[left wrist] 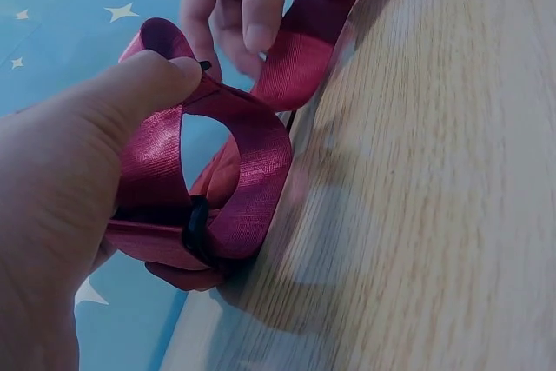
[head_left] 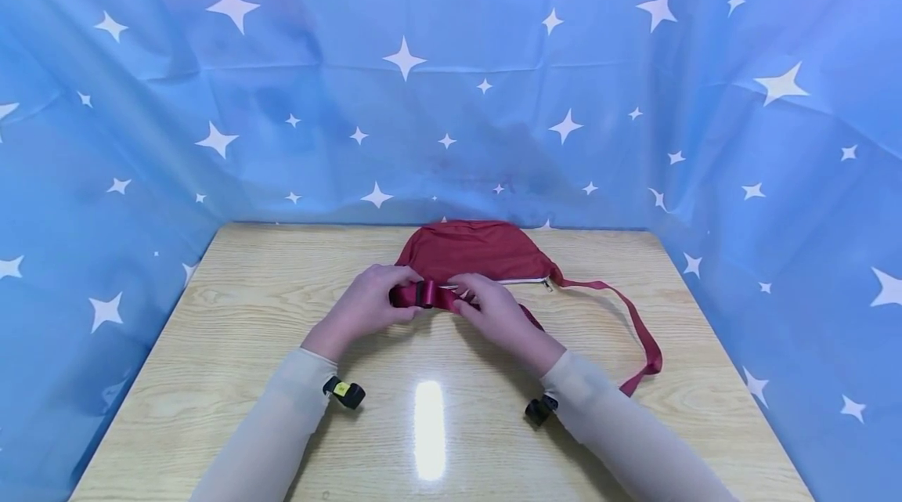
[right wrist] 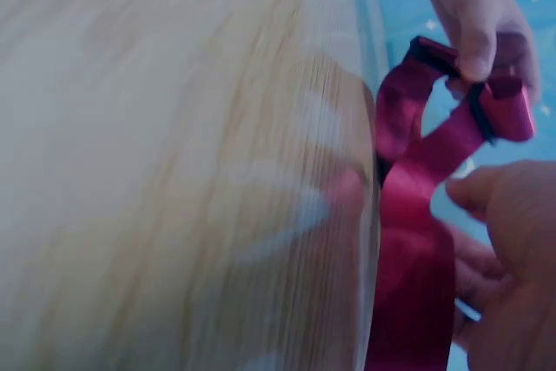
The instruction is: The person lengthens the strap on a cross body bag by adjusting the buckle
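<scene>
A dark red waist bag point(head_left: 468, 247) lies toward the back of the table, its white zipper facing the front. Before it, my left hand point(head_left: 369, 298) pinches the bag's looped red strap point(left wrist: 248, 175) between thumb and fingers, close to a black strap slider point(right wrist: 479, 115). A second black piece point(left wrist: 198, 223) sits lower on the loop in the left wrist view. My right hand point(head_left: 496, 310) is at the strap's right-hand run; in the right wrist view its thumb and fingers are parted, with fingertips right at the strap's edge.
The rest of the strap point(head_left: 637, 322) trails from the bag's right end and curves forward over the wooden table point(head_left: 282, 306). A blue curtain with white stars point(head_left: 451, 95) hangs behind and at both sides. Dark cameras are worn on both wrists.
</scene>
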A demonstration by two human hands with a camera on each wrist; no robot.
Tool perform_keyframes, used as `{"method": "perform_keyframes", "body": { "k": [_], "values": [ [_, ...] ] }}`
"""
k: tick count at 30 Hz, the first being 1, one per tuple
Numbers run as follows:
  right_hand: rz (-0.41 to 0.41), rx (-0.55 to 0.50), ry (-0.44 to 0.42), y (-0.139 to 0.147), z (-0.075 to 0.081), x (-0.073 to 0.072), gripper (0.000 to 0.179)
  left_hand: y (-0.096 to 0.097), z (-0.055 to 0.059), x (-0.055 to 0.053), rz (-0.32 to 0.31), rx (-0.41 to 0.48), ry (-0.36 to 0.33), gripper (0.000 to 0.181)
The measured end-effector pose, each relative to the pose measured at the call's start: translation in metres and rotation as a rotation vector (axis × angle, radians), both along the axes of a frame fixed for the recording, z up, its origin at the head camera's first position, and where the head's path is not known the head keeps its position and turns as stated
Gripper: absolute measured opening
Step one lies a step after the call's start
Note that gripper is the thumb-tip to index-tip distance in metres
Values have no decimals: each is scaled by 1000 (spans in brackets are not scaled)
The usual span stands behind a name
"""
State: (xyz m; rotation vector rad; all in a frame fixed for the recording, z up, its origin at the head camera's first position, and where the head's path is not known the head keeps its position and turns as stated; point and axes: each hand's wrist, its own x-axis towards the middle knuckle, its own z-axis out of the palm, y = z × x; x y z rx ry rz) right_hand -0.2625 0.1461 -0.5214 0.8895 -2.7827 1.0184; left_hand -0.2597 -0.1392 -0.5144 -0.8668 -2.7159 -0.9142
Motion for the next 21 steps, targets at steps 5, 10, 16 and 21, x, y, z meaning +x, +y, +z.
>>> {"method": "perform_keyframes", "body": {
  "k": [5,10,16,21],
  "values": [
    [-39,18,-3,-10,-1,0,36,0,0,0,5,16,-11,48],
    [-76,37,-8,-13,-4,-1,33,0,1,1,4,29,-4,46],
    [-38,54,26,-12,-1,-1,31,-1,1,1,-2,32,1,46],
    [-26,78,85,0,2,-2,31,-3,0,1,4,51,-5,47]
  ]
}}
